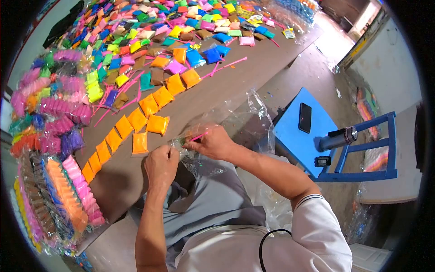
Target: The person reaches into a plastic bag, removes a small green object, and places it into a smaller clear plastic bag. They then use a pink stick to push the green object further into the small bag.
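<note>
My left hand [161,164] is closed in a fist at the table's front edge, its fingers pinching the edge of a clear plastic bag [259,105]. My right hand [212,143] is closed beside it on the same bag, with a thin pink stick [198,136] showing between thumb and fingers. The bag spreads out beyond the right hand and hangs down over my lap. Just past the left hand lies an orange packet [140,143], close to another orange packet [157,124]. A slanting row of several orange packets [137,119] runs along the table.
Many small coloured packets [149,31] cover the far side of the brown table [253,68]. Bagged bundles [63,195] stand at the left, with pink sticks [131,84] scattered nearby. At my right, a blue chair [312,118] holds a phone [305,118] and a dark cylindrical flask [337,138].
</note>
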`<state>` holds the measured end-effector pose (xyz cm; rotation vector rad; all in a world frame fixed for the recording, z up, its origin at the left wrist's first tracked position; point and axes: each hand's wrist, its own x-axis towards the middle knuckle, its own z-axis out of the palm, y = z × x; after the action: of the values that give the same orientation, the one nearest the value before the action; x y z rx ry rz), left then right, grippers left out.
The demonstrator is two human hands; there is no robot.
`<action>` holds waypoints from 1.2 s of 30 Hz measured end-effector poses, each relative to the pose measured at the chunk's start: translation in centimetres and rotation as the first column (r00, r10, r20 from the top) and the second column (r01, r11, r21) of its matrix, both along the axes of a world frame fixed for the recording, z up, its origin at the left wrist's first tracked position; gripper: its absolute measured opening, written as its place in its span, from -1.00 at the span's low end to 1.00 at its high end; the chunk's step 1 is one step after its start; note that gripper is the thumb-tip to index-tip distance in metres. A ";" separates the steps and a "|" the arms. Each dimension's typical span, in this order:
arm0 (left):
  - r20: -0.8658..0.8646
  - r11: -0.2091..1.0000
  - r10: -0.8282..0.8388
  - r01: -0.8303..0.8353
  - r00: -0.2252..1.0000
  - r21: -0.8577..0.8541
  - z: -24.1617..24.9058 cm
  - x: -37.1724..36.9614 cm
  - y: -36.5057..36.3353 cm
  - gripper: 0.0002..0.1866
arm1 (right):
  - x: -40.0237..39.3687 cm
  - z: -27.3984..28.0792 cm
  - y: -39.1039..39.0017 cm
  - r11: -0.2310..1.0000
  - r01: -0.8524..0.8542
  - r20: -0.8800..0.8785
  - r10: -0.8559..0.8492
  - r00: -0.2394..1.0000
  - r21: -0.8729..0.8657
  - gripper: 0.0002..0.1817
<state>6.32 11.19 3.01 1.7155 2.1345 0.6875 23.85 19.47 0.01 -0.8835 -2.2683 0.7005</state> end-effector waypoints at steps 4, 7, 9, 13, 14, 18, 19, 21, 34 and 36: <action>-0.037 1.000 -0.003 0.003 0.999 0.009 -0.3 -0.1 0.1 -0.65 | -0.8 -0.6 0.0 0.999 0.008 0.086 -0.011 0.996 0.038 -0.83; -0.050 1.000 -0.006 0.007 0.999 0.029 -0.2 -0.1 0.1 -0.65 | -0.8 -0.5 -0.1 0.993 0.043 0.036 -0.048 0.998 0.110 -0.84; -0.026 0.999 0.034 -0.034 0.999 -0.020 -0.1 0.0 0.2 -0.68 | -0.4 -0.3 0.0 0.998 0.056 -0.028 -0.056 0.998 0.001 -0.85; -0.079 1.000 0.030 -0.030 0.996 0.000 -0.4 0.3 0.1 -0.66 | 0.0 0.0 -0.1 0.997 -0.037 0.018 0.036 0.999 0.062 -0.86; -0.085 1.000 0.030 -0.030 0.996 -0.003 -0.4 0.4 0.1 -0.66 | -0.1 0.3 -0.1 0.994 -0.060 0.026 0.058 0.998 0.091 -0.87; -0.071 1.000 0.013 -0.012 0.997 0.006 -0.2 0.2 0.1 -0.65 | -0.4 -0.4 -0.1 0.986 -0.030 0.154 0.005 0.988 0.161 -0.87; -0.071 1.000 0.015 -0.014 0.997 0.010 -0.1 0.1 0.1 -0.65 | -0.6 -0.3 -0.1 0.986 -0.032 0.154 0.006 0.988 0.165 -0.87; -0.065 0.999 0.026 -0.025 0.998 0.024 0.1 0.1 0.2 -0.69 | -0.6 -0.2 -0.2 0.970 0.028 -0.078 -0.009 0.997 0.242 -0.88; -0.064 0.999 0.028 -0.026 0.998 0.032 -0.3 0.1 0.2 -0.66 | -0.5 -0.8 0.2 0.978 -0.042 0.226 -0.006 0.974 0.204 -0.85; -0.068 0.998 0.038 -0.034 0.997 0.052 -0.6 0.1 0.2 -0.70 | 0.0 -0.9 0.4 0.976 -0.036 -0.034 0.045 0.998 0.215 -0.85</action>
<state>6.46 11.40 2.39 1.7544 2.2175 0.7082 23.82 19.85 -0.85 -0.7163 -2.2810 0.4744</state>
